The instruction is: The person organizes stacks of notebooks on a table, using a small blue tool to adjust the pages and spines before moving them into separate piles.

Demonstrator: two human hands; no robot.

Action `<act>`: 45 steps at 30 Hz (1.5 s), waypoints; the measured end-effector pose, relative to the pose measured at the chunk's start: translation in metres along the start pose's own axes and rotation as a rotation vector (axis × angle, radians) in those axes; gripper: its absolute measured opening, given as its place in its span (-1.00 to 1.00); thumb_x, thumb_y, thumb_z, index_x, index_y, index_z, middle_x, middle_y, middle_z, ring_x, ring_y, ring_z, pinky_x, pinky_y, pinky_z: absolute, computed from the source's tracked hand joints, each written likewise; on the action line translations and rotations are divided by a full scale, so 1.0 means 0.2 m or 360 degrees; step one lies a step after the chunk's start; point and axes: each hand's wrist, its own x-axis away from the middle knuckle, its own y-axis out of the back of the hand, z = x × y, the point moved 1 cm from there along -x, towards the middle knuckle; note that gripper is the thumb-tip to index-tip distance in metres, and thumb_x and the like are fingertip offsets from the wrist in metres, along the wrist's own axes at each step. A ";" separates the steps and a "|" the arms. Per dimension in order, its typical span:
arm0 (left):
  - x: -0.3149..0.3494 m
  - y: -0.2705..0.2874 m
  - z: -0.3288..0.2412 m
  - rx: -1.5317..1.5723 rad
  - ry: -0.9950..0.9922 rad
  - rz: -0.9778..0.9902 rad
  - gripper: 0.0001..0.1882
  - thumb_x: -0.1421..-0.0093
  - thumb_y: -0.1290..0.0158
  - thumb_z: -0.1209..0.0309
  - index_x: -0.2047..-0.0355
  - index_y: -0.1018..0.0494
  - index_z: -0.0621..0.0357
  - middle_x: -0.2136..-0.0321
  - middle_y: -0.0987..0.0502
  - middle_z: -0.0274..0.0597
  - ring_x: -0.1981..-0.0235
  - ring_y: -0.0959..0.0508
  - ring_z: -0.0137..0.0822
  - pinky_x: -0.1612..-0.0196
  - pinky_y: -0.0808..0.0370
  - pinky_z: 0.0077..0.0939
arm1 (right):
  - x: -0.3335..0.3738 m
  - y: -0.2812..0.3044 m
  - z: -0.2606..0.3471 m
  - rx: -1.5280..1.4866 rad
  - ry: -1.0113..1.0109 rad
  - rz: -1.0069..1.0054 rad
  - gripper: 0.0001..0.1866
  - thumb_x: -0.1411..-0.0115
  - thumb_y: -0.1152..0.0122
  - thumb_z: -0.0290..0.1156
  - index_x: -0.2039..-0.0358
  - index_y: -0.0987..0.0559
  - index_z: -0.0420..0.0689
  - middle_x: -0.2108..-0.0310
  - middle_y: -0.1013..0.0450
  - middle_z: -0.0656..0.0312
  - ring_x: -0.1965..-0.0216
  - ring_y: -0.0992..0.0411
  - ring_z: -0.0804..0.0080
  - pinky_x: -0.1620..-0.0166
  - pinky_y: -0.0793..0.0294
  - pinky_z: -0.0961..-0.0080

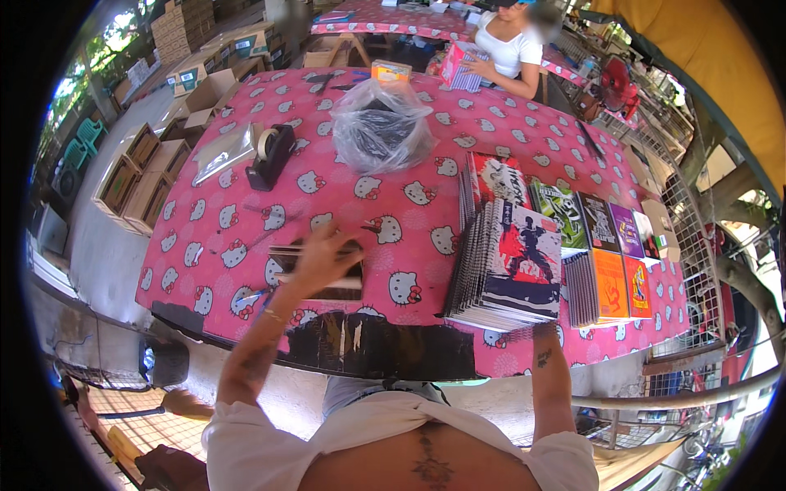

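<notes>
My left hand [326,255] rests over a flat dark brown piece [348,288] with pale edges, lying near the front of the table; its fingers are spread. At the front edge, my right hand [544,331] is by the near end of a tall stack of spiral notebooks [524,266] with a red, white and dark blue cover. Its fingers are hidden by the stack, so I cannot tell whether they grip it. Left of my left hand lies a pen-like thing [250,299].
Smaller notebook stacks, one orange [610,282], one green [560,214], stand at the right. A black tape dispenser [270,157], a clear plastic bag [381,127] with dark contents, and a plastic-wrapped pack [225,153] lie farther back. Across the table, a person [512,49] holds notebooks.
</notes>
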 end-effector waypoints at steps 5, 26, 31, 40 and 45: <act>-0.01 -0.96 -0.38 0.1983 0.1167 0.0241 -0.26 -0.38 0.33 -0.18 -0.23 -0.24 0.22 -0.10 -0.41 -0.08 -0.07 -0.43 -0.21 -0.06 -0.42 -0.33 | 0.00 -0.02 -0.07 0.0014 -0.0095 0.0044 -0.13 -0.32 0.25 0.30 -0.42 -0.02 -0.07 -0.41 -0.01 0.15 -0.44 0.11 0.26 -0.41 0.22 0.23; 0.44 -0.46 -0.49 0.0990 0.1110 -0.0417 -0.33 -0.31 0.00 0.26 -0.32 -0.05 0.27 -0.26 -0.20 0.13 -0.31 -0.18 -0.01 -0.33 -0.13 -0.21 | -0.19 -0.04 0.40 0.0409 0.0239 0.0375 -0.16 -0.35 0.36 0.29 -0.41 -0.03 -0.08 -0.43 0.02 0.16 -0.45 0.16 0.29 -0.42 0.27 0.23; 0.78 0.10 0.24 -0.0528 0.0812 -0.0500 -0.32 -0.18 -0.14 0.26 -0.28 -0.19 0.03 -0.22 -0.22 0.22 -0.28 -0.18 0.22 -0.27 -0.16 0.07 | 0.37 -0.81 0.99 0.1697 0.1122 0.0582 -0.11 -0.18 -0.16 0.18 -0.36 -0.17 -0.10 -0.36 -0.11 0.05 -0.43 0.07 0.16 -0.40 0.13 0.22; 0.96 0.16 0.76 -0.0804 0.0566 -0.0046 -0.59 -0.25 -0.04 0.19 -0.09 -0.44 -0.03 0.02 -0.43 0.04 -0.08 -0.37 0.04 -0.14 -0.24 0.11 | 0.37 -1.28 0.62 0.2802 0.0968 0.0245 -0.36 -0.02 -0.32 -0.03 -0.01 -0.42 -0.18 -0.04 -0.38 -0.04 -0.14 -0.34 0.02 -0.23 -0.20 0.07; 0.66 0.39 0.88 0.1398 0.1355 -0.1041 -0.64 -0.37 0.07 0.07 -0.01 -0.44 -0.03 0.15 -0.51 -0.11 0.12 -0.51 -0.15 0.02 -0.43 0.02 | 0.40 -1.28 0.60 0.2604 0.1422 -0.0018 -0.41 -0.07 -0.28 -0.11 -0.04 -0.41 -0.18 -0.01 -0.36 -0.01 -0.03 -0.42 -0.02 -0.16 -0.28 -0.04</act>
